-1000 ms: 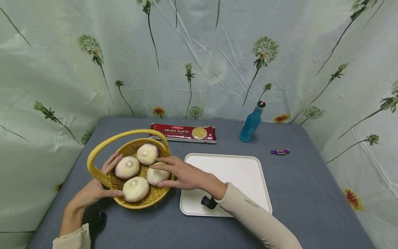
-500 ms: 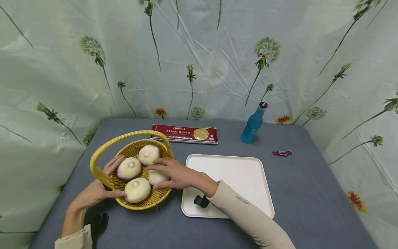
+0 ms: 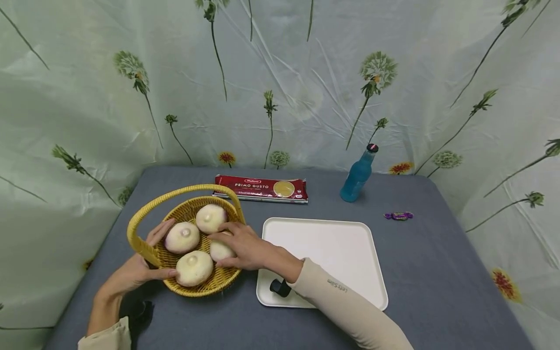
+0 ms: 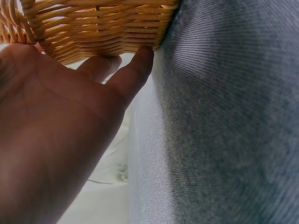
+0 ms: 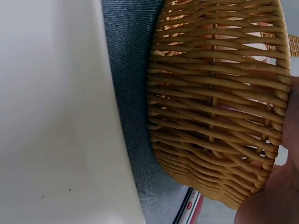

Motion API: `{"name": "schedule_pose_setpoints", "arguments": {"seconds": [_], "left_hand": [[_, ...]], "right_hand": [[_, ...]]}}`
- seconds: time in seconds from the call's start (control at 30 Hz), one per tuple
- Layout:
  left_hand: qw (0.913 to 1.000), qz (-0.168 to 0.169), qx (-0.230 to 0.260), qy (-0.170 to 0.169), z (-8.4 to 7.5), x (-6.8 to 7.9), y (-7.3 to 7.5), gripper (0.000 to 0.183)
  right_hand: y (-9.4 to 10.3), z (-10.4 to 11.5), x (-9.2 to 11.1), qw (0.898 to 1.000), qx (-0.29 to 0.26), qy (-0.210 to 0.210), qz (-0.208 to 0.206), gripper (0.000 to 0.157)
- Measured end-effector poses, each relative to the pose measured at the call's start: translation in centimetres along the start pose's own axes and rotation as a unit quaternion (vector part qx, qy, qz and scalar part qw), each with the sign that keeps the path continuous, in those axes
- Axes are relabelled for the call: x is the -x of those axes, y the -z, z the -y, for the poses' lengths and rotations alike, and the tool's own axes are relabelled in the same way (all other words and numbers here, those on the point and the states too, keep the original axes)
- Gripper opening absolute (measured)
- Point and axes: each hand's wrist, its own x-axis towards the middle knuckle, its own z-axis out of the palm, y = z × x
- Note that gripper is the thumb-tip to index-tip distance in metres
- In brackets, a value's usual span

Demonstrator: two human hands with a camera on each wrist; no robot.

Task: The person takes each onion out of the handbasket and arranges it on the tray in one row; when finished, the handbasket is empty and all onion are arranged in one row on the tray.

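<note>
A yellow wicker basket [image 3: 210,288] with a tall arched handle stands on the left of the table. In it lie several white turnips tinged purple, among them a front one [image 3: 194,268], a left one [image 3: 182,237] and a back one [image 3: 211,218]. My left hand [image 3: 134,270] holds the basket's left side, thumb over the rim; the left wrist view shows fingers [image 4: 133,74] against the woven wall [image 4: 103,28]. Reaching over the right rim, my right hand [image 3: 249,247] grips the right turnip [image 3: 220,251], partly covering it. The basket wall [image 5: 215,93] hides that turnip in the right wrist view.
A white tray [image 3: 325,238] lies right of the basket, under my right forearm. Behind are a red spaghetti packet [image 3: 262,188] and a blue bottle [image 3: 356,177]. A purple wrapped candy [image 3: 398,216] lies at the right. A floral curtain [image 3: 297,87] hangs behind the table.
My right hand has moved slightly left and its fingers have closed around the right turnip. The left hand stays on the basket. The head view has shifted slightly.
</note>
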Motion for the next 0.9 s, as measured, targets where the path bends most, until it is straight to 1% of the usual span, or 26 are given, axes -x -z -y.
{"name": "schedule_pose_setpoints", "arguments": {"seconds": [0.23, 0.4, 0.6, 0.77, 0.9], "left_hand": [[0.9999, 0.005, -0.01, 0.009, 0.01, 0.1, 0.04, 0.112], [0.9998, 0.006, -0.014, 0.014, 0.17, 0.17, 0.09, 0.111], [0.9998, 0.005, -0.02, 0.007, 0.22, 0.2, 0.02, 0.111], [0.9997, 0.005, -0.025, 0.003, 0.28, 0.16, 0.01, 0.111], [0.9996, 0.007, -0.026, 0.001, 0.26, 0.1, 0.12, 0.111]], "right_hand": [[-0.15, 0.15, -0.07, 1.0, 0.007, -0.013, 0.002, 0.063], [-0.25, 0.15, -0.11, 1.0, 0.015, -0.013, -0.002, 0.058], [-0.22, 0.01, -0.01, 1.0, 0.007, 0.003, -0.007, 0.054], [0.06, 0.26, 0.32, 0.999, 0.032, 0.015, -0.017, 0.053], [0.38, 0.72, 0.48, 0.998, 0.053, 0.023, -0.034, 0.053]]}}
